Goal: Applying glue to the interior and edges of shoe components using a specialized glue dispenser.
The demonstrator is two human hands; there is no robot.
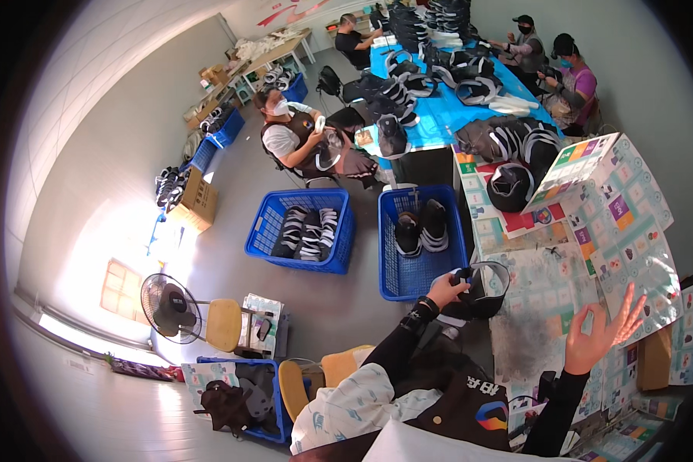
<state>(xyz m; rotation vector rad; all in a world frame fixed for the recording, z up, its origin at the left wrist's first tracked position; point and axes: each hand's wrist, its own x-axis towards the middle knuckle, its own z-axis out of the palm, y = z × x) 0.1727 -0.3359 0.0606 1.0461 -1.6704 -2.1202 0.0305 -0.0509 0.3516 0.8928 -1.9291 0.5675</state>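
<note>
Black rounded piece with a pale grey looped band [485, 305], held just right of centre in the lower half of the frame, against the left edge of a worktable covered in printed paper [535, 296]. Gripped at its left side by the left hand [445, 291], fingers bent around it, thumb toward the top; forearm in a black sleeve, slanting up and rightward from the lower centre, dark band at the wrist. Raised at lower right, above the papered surface: the right hand [590, 339], forearm steeply upright, thumb and forefinger curled into a ring, other fingers stretched and spread; impossible to tell whether the tips meet. Just beyond the left hand, near the middle of the frame, a blue plastic lattice basket [393, 288] with black-and-grey pieces inside. Seated at upper centre-left, a white-masked co-worker [299, 146].
</note>
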